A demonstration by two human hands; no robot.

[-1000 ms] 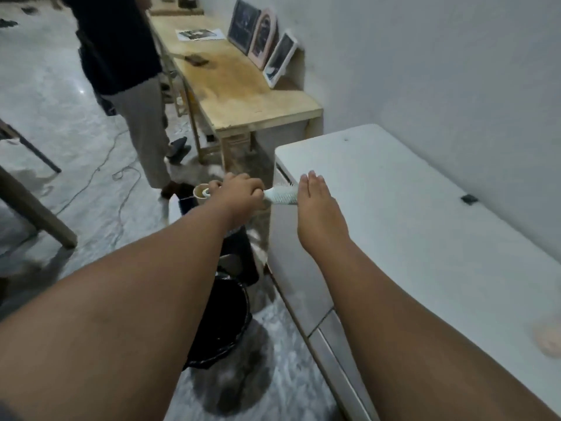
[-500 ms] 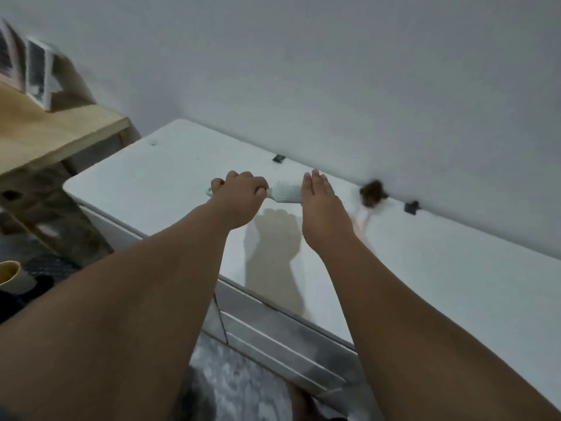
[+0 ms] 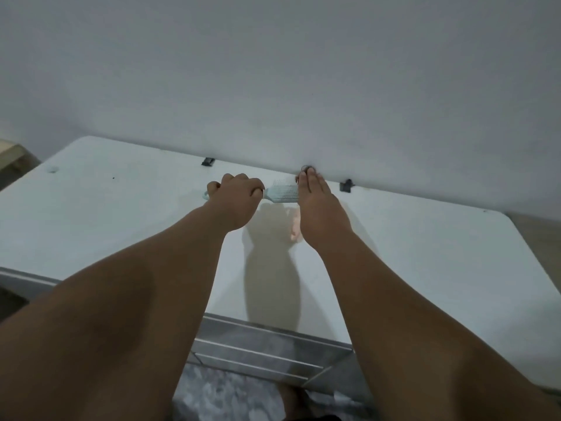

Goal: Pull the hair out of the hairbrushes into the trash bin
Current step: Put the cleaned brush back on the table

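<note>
My left hand (image 3: 233, 199) is closed around the handle of a light blue hairbrush (image 3: 283, 194) and holds it level over the white table (image 3: 121, 223), near the wall. My right hand (image 3: 318, 211) is stretched out flat, fingers straight, right at the far end of the brush head; nothing shows in it. Under that hand a pink hairbrush (image 3: 296, 230) lies on the table, mostly hidden. A dark clump of hair (image 3: 308, 169) shows just past my fingertips. The trash bin is out of view.
The white wall rises right behind the table. Two small black clips (image 3: 208, 161) (image 3: 346, 185) sit along the table's back edge. A wooden table corner (image 3: 9, 150) shows at far left, and grey marble floor (image 3: 227, 390) lies below the front edge.
The view swung right, away from the bin and the standing person, onto the white table. Both hands moved with the blue brush toward the wall, ending above the pink hairbrush.
</note>
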